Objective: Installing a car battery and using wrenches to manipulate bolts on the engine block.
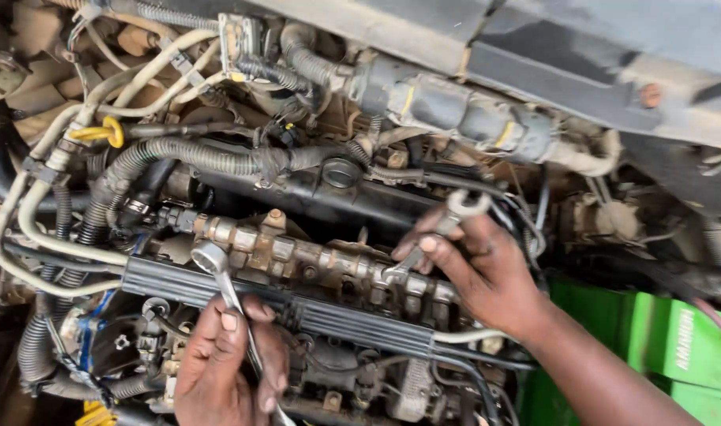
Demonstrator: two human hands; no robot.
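1. Head view, engine bay from above. Left hand (228,364) at lower centre, fingers (229,319) wrapped shut round the shank of a ring spanner (224,285); ring end sits on a fitting at the left end of the metal fuel rail (313,259).

2. Right hand (480,264) at centre right, fingers (428,244) pinched closed on a second spanner, a combination spanner (439,229). Its ring end stands up free above the knuckles; its lower end reaches down to a fitting on the same rail, right of centre. Exact seating on the nut is probably engaged, but the thumb covers part of the joint.

3. Rail lies across the frame, tilted down to the right, just above a ribbed black cover strip (297,309). Both spanner heads touch the rail, well apart from each other.

4. Step in hand, by judgement: two fittings on the rail held under spanners at once, one hand per tool, turning or bracing.

5. Next move calls for a firm seat of each head on its flats, a short swing clear of the corrugated black hose (194,154) and nearby wiring, and steady counter-hold on the other tool.

6. Around: yellow dipstick loop (108,131) upper left, black filler cap (341,172) at centre, green container (660,343) lower right.
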